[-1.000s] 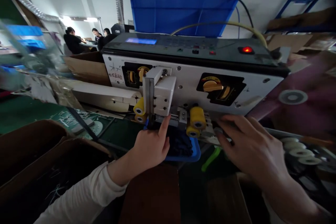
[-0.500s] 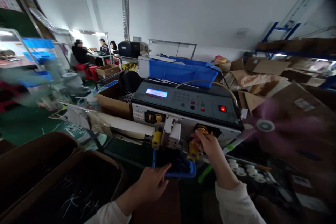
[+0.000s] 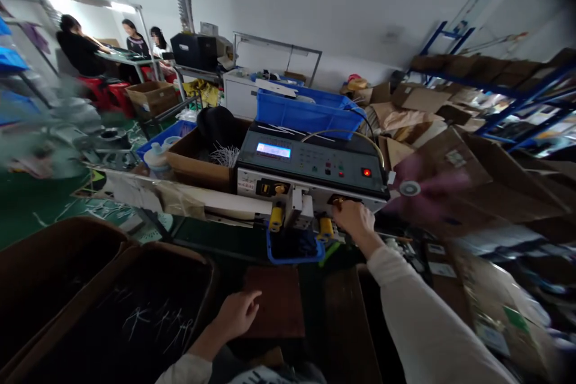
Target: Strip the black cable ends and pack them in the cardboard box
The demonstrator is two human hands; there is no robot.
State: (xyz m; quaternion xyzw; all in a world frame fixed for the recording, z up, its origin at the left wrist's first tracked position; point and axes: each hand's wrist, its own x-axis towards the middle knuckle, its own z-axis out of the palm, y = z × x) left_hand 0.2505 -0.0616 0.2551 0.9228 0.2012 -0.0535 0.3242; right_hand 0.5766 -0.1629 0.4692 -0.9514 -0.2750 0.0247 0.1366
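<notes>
A cable cutting and stripping machine (image 3: pixel 310 156) with a lit display stands in front of me. My right hand (image 3: pixel 355 220) is closed on a brass-coloured knob (image 3: pixel 338 200) at the right of its front panel; the fingers partly cover the knob. Beside that hand sits a yellow roller (image 3: pixel 324 228), and a second yellow roller (image 3: pixel 276 218) is farther left. Below them hangs a blue tray (image 3: pixel 294 260) with dark contents. My left hand (image 3: pixel 237 315) hovers lower down over a reddish-brown board, index finger out, the others loosely curled, nothing visible in it.
At lower left are cardboard boxes (image 3: pixel 211 288) with white wire pieces. A pink fan (image 3: pixel 409 188) spins right of the machine. A blue crate (image 3: pixel 306 107) stands behind it. Stacked cartons (image 3: pixel 477 174) fill the right side. People sit at a table (image 3: pixel 128 59) at back left.
My left hand has drawn back from the blue tray, down and left. My right hand stays at the knob, its fingers now closer around it. The view has shifted.
</notes>
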